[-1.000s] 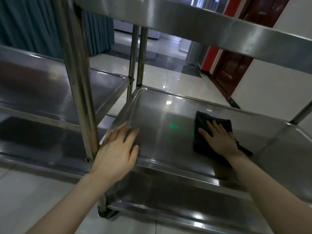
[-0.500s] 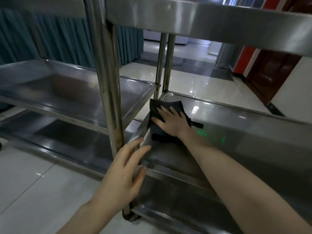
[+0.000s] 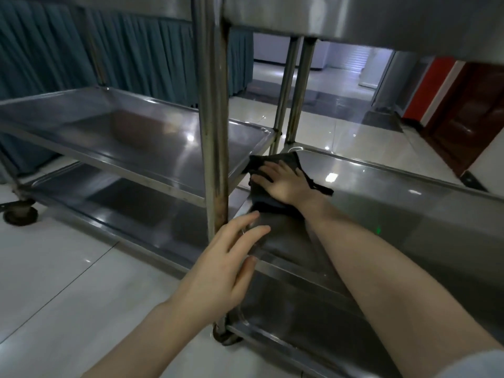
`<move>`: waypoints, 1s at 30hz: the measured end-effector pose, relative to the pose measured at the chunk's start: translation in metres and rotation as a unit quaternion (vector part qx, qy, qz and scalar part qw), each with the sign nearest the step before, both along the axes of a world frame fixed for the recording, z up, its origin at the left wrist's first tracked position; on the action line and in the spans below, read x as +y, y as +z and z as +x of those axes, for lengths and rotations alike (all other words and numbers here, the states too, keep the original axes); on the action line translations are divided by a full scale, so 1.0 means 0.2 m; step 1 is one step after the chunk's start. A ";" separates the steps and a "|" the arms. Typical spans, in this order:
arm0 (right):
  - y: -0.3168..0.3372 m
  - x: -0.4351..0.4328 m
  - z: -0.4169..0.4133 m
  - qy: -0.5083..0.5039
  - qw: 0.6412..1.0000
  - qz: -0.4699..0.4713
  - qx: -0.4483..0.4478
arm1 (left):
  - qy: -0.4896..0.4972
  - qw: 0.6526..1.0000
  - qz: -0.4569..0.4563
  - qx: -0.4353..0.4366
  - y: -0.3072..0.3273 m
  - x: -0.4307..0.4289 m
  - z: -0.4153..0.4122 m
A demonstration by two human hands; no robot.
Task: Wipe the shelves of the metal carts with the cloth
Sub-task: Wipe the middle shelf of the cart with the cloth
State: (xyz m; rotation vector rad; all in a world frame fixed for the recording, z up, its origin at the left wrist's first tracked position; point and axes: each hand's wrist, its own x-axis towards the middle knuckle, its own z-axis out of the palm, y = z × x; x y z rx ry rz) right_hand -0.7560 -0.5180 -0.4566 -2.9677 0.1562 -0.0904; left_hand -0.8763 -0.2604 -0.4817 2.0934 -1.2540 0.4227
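A dark cloth (image 3: 275,162) lies at the far left corner of the middle shelf (image 3: 409,203) of the steel cart in front of me. My right hand (image 3: 283,181) presses flat on the cloth, fingers spread, arm reaching across the shelf. My left hand (image 3: 226,268) is open, its fingertips resting on the shelf's near left rim beside the cart's rusty front post (image 3: 215,132). The cart's bottom shelf (image 3: 300,317) shows below my arms.
A second steel cart (image 3: 131,143) stands close on the left, its shelves nearly touching this one, with a caster (image 3: 20,214) on the glossy tiled floor. The upper shelf (image 3: 354,17) hangs overhead. Teal curtains hang behind; a red-brown door (image 3: 469,115) is at the right.
My right hand slid the cloth from the shelf's middle right to its far left corner. The view swung left. My left hand slipped from the shelf surface back to its rim.
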 end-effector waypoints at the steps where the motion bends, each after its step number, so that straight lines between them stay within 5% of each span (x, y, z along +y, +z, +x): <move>1: -0.01 0.03 -0.02 0.016 1.000 -0.002 -0.008 | 0.001 1.000 0.001 -0.005 0.00 0.01 0.01; 7: -0.11 0.12 -0.41 0.235 0.972 -0.014 -0.023 | -0.031 0.999 -0.006 -0.004 0.00 0.02 0.02; 12: -0.01 0.09 -0.34 -0.008 0.999 -0.021 0.044 | -0.029 0.999 -0.010 0.028 0.00 0.03 0.00; 19: -0.06 0.34 -0.93 0.070 0.997 -0.014 0.023 | -0.071 0.994 -0.036 0.081 -0.01 0.05 0.04; 22: -0.13 0.40 -1.20 0.019 0.985 -0.145 -0.091 | -0.058 0.995 -0.038 0.073 -0.02 0.03 0.02; 26: -0.16 0.59 -1.08 -0.082 0.981 -0.137 -0.106 | -0.041 0.992 -0.069 0.094 0.01 0.00 -0.01; 30: -0.14 0.68 -0.94 -0.057 0.983 -0.162 -0.063 | -0.038 0.990 -0.078 0.115 0.04 0.02 0.00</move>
